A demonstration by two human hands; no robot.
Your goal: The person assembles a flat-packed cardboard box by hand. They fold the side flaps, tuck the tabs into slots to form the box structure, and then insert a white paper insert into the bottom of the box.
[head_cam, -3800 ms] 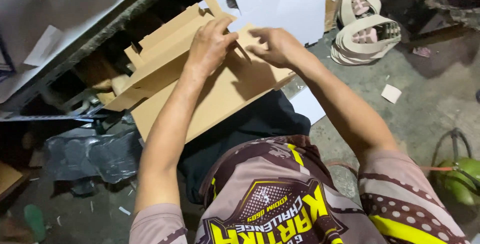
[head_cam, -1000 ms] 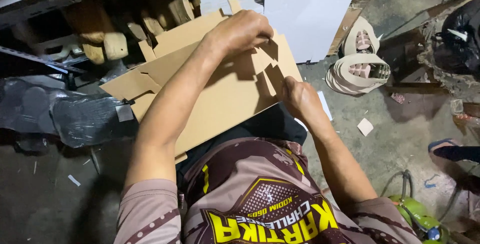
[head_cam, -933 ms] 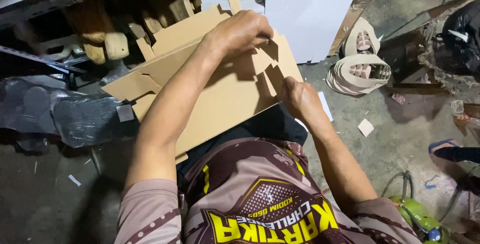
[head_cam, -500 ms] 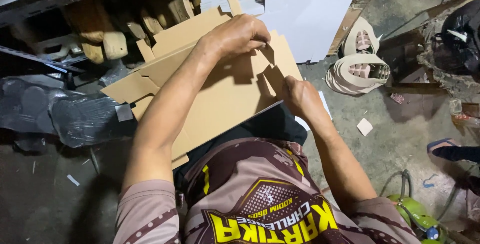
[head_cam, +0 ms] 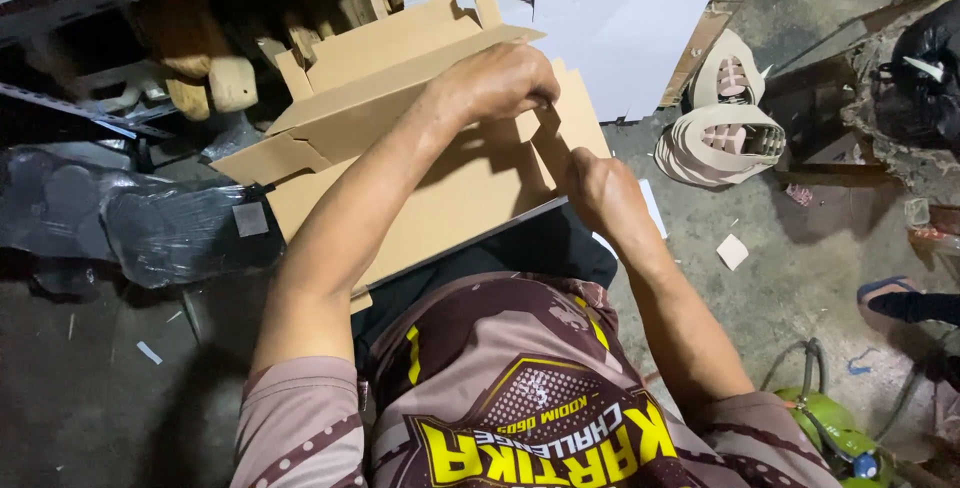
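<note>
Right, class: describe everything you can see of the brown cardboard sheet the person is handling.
The cardboard sheet is a flat, brown, die-cut piece with notched tabs and flaps along its far and left edges, and a long flap folded up at the back. It lies tilted across the person's lap, its near edge showing a pale rim. The left hand presses on its upper right part, fingers curled over a tab; the right hand grips its right edge. White sheets lie just beyond it.

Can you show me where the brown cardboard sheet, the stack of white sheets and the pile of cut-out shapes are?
brown cardboard sheet (head_cam: 440, 208), head view, its flat middle.
stack of white sheets (head_cam: 630, 18), head view, top face.
pile of cut-out shapes (head_cam: 725, 133), head view, upper piece.
</note>
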